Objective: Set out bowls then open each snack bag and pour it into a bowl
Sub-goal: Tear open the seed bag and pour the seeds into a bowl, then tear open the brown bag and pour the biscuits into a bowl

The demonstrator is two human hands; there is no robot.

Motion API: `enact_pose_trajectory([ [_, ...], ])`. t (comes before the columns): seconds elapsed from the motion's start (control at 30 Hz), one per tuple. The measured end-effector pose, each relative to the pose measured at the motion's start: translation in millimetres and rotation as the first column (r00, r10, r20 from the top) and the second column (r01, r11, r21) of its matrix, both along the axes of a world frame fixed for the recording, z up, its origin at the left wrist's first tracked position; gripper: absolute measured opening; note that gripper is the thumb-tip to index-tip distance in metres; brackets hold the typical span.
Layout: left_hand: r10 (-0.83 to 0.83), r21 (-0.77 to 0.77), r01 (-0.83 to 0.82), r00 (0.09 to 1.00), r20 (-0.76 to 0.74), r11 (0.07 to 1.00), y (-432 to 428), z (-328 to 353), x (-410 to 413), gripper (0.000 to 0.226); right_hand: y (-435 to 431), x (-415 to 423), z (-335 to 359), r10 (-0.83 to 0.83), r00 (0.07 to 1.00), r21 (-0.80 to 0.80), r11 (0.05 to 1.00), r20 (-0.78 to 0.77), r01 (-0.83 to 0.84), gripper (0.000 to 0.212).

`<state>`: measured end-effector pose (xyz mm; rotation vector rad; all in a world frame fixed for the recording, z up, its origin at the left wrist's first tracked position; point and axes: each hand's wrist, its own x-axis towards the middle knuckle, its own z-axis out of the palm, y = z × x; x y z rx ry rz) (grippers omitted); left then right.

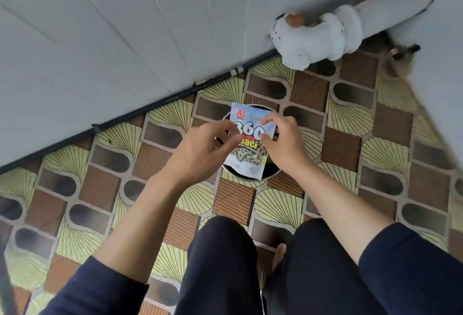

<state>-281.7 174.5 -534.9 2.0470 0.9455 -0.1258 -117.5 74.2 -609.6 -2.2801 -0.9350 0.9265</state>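
Sunflower-seed packet [246, 155] held directly above the bowl [274, 174] on the patterned floor [235, 202]. Left hand [208, 144] and right hand [283, 144] pinch it from either side, each grip clamped on the packet. Advise tearing with the opening kept over the bowl to contain spills. Packet hides the bowl's contents; whether a tear has started cannot be told.

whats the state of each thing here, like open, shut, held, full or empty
snack bag: held flat above the bowl, pinched by both hands; its top edge looks intact, not yet torn
bowl: upright on the floor under the bag; contents mostly hidden
left hand: pinches the bag's left edge
right hand: pinches the bag's right edge
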Motion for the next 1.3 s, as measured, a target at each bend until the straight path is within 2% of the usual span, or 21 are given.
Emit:
enact_pose_trajectory([
  [0.13,0.022,0.001,-0.022,0.999,0.024,1.0,2,49,1,0.04,6,13,35,0.012,1.0,-0.038,0.999,0.022,-0.011,0.03],
  [0.23,0.032,0.021,-0.033,0.999,0.03,0.999,4,75,-2,0.032,6,13,45,-0.024,0.999,-0.102,0.995,-0.023,0.021,0.027],
  [0.33,0.027,0.024,-0.028,0.999,0.034,0.999,4,84,-8,0.03,-3,5,51,-0.097,0.991,-0.02,0.995,-0.088,0.095,0.02],
  [0.43,0.034,0.03,-0.035,0.999,0.038,0.999,3,99,-12,0.025,-7,0,88,-0.086,0.985,0.109,0.989,-0.152,0.103,0.019],
  [0.6,0.054,0.053,-0.06,0.993,0.101,0.997,3,182,-1,0.014,-1,7,212,-0.024,0.981,0.277,0.958,-0.194,0.078,0.022],
  [0.8,-0.017,0.176,-0.018,0.981,0.194,0.984,12,358,19,0.017,2,14,404,-0.016,0.985,0.447,0.89,-0.174,0.093,0.024],
  [0.97,-0.167,0.294,0.066,0.928,0.334,0.954,-1,497,34,0.004,-33,29,550,-0.129,0.988,0.587,0.794,-0.088,0.156,0.017],
  [1.1,-0.302,0.357,0.16,0.872,0.386,0.92,-16,556,75,0.006,-81,49,618,-0.266,0.964,0.684,0.701,-0.011,0.201,0.016],
  [1.3,-0.499,0.431,0.308,0.739,0.452,0.848,-84,605,163,0.005,-181,83,667,-0.487,0.872,0.757,0.586,0.043,0.29,0.015],
])
